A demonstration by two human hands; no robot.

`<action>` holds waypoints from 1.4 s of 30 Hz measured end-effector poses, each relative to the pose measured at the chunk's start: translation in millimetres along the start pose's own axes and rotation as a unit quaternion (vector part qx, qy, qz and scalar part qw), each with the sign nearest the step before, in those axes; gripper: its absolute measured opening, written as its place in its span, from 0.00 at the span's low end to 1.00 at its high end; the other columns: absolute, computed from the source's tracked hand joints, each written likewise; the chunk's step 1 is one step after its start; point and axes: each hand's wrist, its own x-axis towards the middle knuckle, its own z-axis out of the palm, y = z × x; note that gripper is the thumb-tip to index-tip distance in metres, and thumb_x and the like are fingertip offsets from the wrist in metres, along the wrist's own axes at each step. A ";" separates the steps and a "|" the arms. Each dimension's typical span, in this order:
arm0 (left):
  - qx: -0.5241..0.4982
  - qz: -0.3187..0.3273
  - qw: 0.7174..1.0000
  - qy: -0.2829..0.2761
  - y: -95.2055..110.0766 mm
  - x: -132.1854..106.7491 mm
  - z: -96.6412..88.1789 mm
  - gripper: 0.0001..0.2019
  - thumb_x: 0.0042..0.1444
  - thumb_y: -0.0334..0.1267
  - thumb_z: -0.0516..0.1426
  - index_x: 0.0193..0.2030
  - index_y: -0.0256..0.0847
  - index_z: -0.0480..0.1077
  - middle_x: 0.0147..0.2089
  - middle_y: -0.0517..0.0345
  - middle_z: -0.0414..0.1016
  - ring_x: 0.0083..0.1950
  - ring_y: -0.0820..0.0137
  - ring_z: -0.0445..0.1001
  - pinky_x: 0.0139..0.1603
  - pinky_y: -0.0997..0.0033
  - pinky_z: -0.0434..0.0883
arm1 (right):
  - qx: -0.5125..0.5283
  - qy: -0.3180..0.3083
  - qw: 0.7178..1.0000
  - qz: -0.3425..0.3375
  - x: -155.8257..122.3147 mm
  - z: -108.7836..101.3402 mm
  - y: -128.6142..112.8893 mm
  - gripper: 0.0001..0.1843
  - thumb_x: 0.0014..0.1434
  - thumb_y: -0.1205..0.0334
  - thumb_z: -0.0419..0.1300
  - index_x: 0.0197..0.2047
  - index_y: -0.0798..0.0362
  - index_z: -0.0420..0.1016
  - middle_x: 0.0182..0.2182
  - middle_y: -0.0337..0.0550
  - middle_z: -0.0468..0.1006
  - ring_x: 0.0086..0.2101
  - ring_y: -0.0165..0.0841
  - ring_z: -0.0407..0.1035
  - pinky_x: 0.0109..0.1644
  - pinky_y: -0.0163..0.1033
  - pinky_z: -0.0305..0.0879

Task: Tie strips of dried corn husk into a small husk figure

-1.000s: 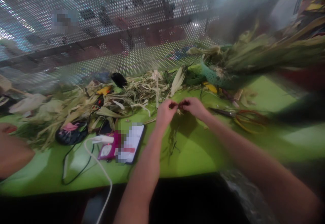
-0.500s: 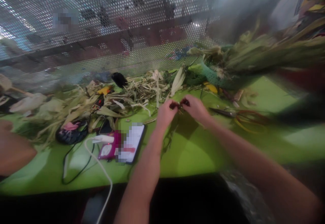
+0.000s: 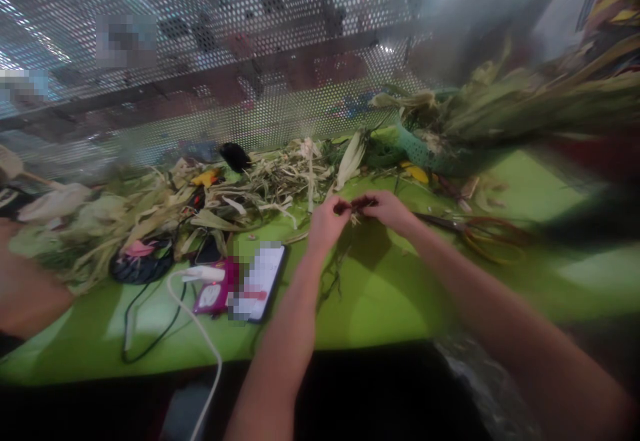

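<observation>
Above the green tabletop [image 3: 390,308], my left hand [image 3: 327,223] and my right hand [image 3: 383,209] meet at the fingertips. Both are closed in a pinch on a small piece of dried corn husk [image 3: 355,218], whose pale frayed end shows between them. Thin dark strands [image 3: 336,274] hang below my left hand toward the table. The fingertips partly hide the piece. Scissors [image 3: 445,221] with orange-yellow handles lie just right of my right hand. A phone [image 3: 260,281] with its screen lit lies left of my left forearm.
Dried corn husks [image 3: 280,178] are heaped along the back. A green basket [image 3: 425,148] holds more husks at the right rear. A perforated metal screen [image 3: 300,41] stands behind. Left are a purple pack [image 3: 215,294] with a white cable [image 3: 203,331], a dark pouch [image 3: 143,261] and another person's arm [image 3: 30,288].
My right hand's fingers have shifted slightly left and stretched over the piece, closer to my left hand. My left hand has barely moved. The other person's arm at far left has shifted upward.
</observation>
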 end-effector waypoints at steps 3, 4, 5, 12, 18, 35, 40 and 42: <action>0.006 -0.005 1.000 0.000 1.2 -0.3 0.0 0.02 0.52 0.32 0.60 0.34 0.40 0.73 0.34 0.58 0.79 0.36 0.69 0.76 0.43 0.69 0.70 | -0.008 -0.008 1.000 0.000 0.6 -0.6 1.5 0.14 0.45 0.76 0.62 0.36 0.55 0.82 0.30 0.40 0.82 0.29 0.28 0.72 0.38 0.35 0.70; 0.007 -0.006 1.000 0.001 1.6 -0.4 0.0 0.02 0.52 0.32 0.60 0.34 0.40 0.73 0.34 0.58 0.79 0.36 0.69 0.76 0.43 0.69 0.70 | -0.013 -0.006 1.000 -0.005 1.1 -0.7 2.6 0.13 0.45 0.76 0.62 0.35 0.55 0.81 0.29 0.40 0.82 0.29 0.29 0.72 0.38 0.36 0.70; 0.008 -0.006 1.000 0.001 2.0 -0.5 0.0 0.02 0.52 0.32 0.60 0.34 0.40 0.73 0.34 0.58 0.79 0.36 0.69 0.76 0.43 0.69 0.70 | -0.018 -0.002 1.000 -0.010 1.6 -0.8 3.9 0.12 0.45 0.75 0.62 0.34 0.55 0.81 0.29 0.40 0.82 0.29 0.29 0.72 0.38 0.36 0.70; 0.003 -0.007 1.000 -0.006 1.3 0.3 -2.2 0.02 0.52 0.32 0.61 0.34 0.40 0.74 0.34 0.58 0.79 0.36 0.70 0.76 0.43 0.69 0.70 | -0.082 0.022 0.996 -0.040 2.6 0.4 9.6 0.04 0.52 0.67 0.62 0.33 0.55 0.78 0.27 0.40 0.80 0.27 0.29 0.70 0.33 0.35 0.64; 0.020 -0.004 1.000 -0.007 0.8 2.6 -9.8 0.01 0.53 0.33 0.61 0.33 0.40 0.74 0.34 0.57 0.80 0.36 0.68 0.76 0.43 0.68 0.70 | -0.214 0.046 0.974 -0.066 -0.6 -4.2 1.3 0.04 0.58 0.63 0.61 0.33 0.54 0.76 0.29 0.41 0.79 0.29 0.32 0.69 0.33 0.35 0.58; 0.051 -0.039 0.997 -0.034 -4.7 5.8 -16.1 0.03 0.57 0.35 0.57 0.32 0.42 0.70 0.30 0.59 0.75 0.32 0.68 0.70 0.36 0.70 0.64 | -0.143 0.049 0.986 -0.072 -4.7 -2.2 -5.3 0.04 0.60 0.62 0.57 0.33 0.51 0.68 0.26 0.37 0.72 0.25 0.29 0.66 0.30 0.34 0.59; 0.055 -0.039 0.998 0.005 1.0 6.0 -15.6 0.07 0.55 0.31 0.55 0.26 0.42 0.64 0.25 0.61 0.67 0.30 0.69 0.65 0.35 0.70 0.61 | -0.345 0.096 0.924 -0.134 -6.2 -2.4 -1.0 0.05 0.62 0.64 0.54 0.35 0.52 0.69 0.34 0.45 0.75 0.33 0.35 0.66 0.35 0.37 0.55; 0.046 -0.036 0.998 0.032 2.1 5.7 -13.8 0.08 0.54 0.30 0.54 0.25 0.42 0.63 0.25 0.62 0.65 0.30 0.70 0.64 0.35 0.70 0.62 | -0.376 0.118 0.908 -0.143 -6.6 -0.9 0.4 0.05 0.64 0.64 0.53 0.37 0.53 0.69 0.36 0.48 0.76 0.34 0.36 0.66 0.35 0.38 0.54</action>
